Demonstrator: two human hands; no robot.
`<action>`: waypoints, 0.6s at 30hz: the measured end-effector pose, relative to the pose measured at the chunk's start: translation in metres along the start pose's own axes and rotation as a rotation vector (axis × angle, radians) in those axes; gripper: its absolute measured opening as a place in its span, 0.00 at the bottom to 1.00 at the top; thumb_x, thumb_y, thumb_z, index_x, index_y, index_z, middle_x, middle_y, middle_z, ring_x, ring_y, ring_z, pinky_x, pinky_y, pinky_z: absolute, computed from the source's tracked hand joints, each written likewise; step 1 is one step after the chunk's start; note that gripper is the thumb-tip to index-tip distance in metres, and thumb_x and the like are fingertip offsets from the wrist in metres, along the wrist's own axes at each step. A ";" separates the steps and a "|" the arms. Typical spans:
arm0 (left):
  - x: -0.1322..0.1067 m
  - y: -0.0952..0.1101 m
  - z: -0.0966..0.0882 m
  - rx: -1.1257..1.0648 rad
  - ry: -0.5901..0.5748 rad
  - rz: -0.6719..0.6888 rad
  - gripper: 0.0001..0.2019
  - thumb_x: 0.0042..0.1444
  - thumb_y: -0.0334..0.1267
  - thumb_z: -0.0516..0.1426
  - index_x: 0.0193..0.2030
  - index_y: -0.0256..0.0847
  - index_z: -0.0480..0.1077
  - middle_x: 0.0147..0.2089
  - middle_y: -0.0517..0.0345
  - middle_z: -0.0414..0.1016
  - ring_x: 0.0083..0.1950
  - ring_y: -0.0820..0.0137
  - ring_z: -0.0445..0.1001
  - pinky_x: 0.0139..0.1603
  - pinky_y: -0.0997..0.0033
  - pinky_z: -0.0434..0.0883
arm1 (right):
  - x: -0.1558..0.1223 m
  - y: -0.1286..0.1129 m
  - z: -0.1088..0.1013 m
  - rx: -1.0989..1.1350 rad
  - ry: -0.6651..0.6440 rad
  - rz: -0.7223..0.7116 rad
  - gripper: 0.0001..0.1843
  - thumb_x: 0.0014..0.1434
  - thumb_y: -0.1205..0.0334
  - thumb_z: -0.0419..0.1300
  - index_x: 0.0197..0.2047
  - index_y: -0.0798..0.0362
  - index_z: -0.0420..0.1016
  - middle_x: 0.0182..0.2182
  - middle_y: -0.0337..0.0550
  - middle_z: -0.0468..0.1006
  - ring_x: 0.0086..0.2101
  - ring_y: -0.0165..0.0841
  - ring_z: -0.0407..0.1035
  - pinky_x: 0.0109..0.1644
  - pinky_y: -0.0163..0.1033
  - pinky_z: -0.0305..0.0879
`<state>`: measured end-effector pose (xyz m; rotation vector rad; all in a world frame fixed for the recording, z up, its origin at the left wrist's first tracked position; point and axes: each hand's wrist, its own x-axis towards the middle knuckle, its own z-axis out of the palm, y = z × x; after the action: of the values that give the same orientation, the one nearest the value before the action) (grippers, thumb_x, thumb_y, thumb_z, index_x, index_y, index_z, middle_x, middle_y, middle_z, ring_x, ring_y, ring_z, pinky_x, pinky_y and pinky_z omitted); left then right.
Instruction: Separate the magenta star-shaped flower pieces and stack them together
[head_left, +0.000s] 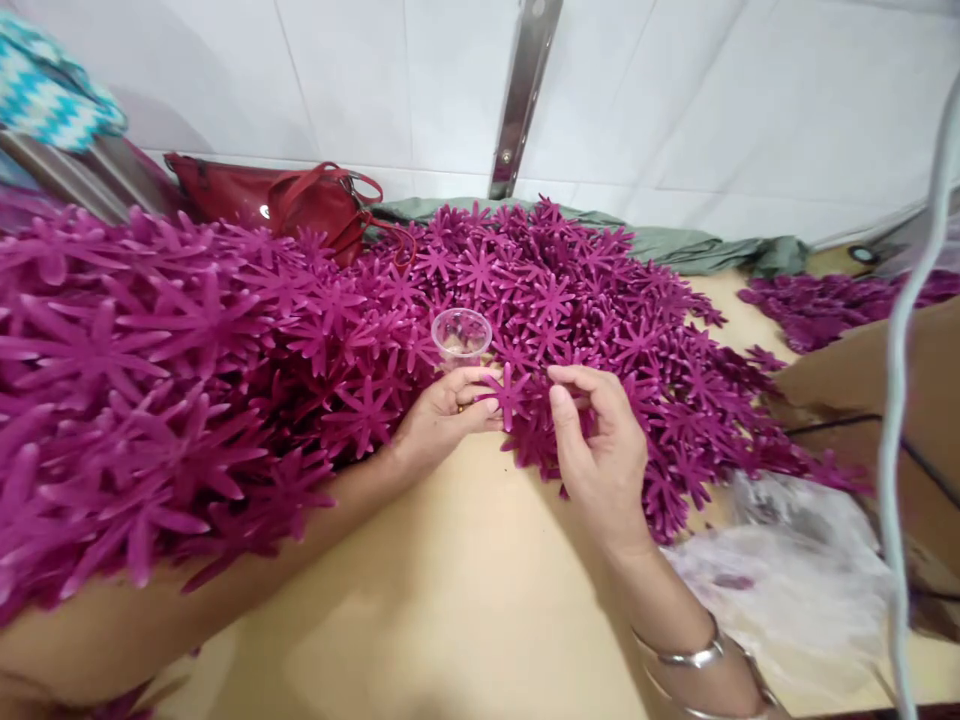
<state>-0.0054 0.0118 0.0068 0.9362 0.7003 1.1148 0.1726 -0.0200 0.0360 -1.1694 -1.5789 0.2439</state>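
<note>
My left hand [454, 415] is closed, with thumb and fingers pinching a magenta star-shaped fabric flower piece [508, 396] by its edge. Just to the right of it, my right hand [604, 440] is raised with thumb and index finger drawn close together; anything between those tips is too small to make out. Right behind my left fingers stands a clear plastic cup [461, 335] with small dark bits inside. Heaped behind and around both hands is a large pile of similar flower pieces [555, 300], and my left forearm lies against its left part.
A red handbag [232, 190] rests behind the pile by the tiled wall. Clear plastic bags [787, 580] lie at the right on the tan table [450, 600]. A pale cable [900, 400] hangs before a cardboard box [847, 390]. Green cloth [675, 245] runs along the wall.
</note>
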 end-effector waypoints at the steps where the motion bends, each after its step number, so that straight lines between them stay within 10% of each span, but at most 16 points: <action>1: 0.001 0.000 0.000 -0.023 0.012 -0.015 0.20 0.52 0.38 0.72 0.50 0.39 0.74 0.42 0.55 0.83 0.41 0.69 0.82 0.52 0.62 0.79 | -0.002 0.003 0.002 -0.011 -0.023 -0.004 0.09 0.70 0.62 0.59 0.51 0.50 0.78 0.46 0.47 0.79 0.49 0.38 0.74 0.55 0.47 0.71; 9: -0.001 0.004 0.004 -0.072 0.047 -0.004 0.14 0.48 0.37 0.74 0.39 0.37 0.77 0.35 0.60 0.83 0.34 0.75 0.80 0.41 0.74 0.78 | -0.003 0.004 0.005 -0.163 -0.077 -0.149 0.13 0.60 0.60 0.71 0.48 0.51 0.79 0.50 0.52 0.76 0.53 0.44 0.71 0.60 0.54 0.68; 18: -0.003 0.003 0.005 -0.058 0.049 0.007 0.13 0.51 0.39 0.72 0.38 0.38 0.75 0.39 0.59 0.83 0.38 0.73 0.79 0.44 0.70 0.78 | -0.003 -0.004 0.001 0.114 -0.068 0.126 0.04 0.68 0.61 0.63 0.39 0.49 0.78 0.44 0.45 0.79 0.48 0.38 0.74 0.56 0.46 0.69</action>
<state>-0.0036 0.0083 0.0113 0.8650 0.7014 1.1623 0.1694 -0.0243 0.0365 -1.1830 -1.5312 0.4546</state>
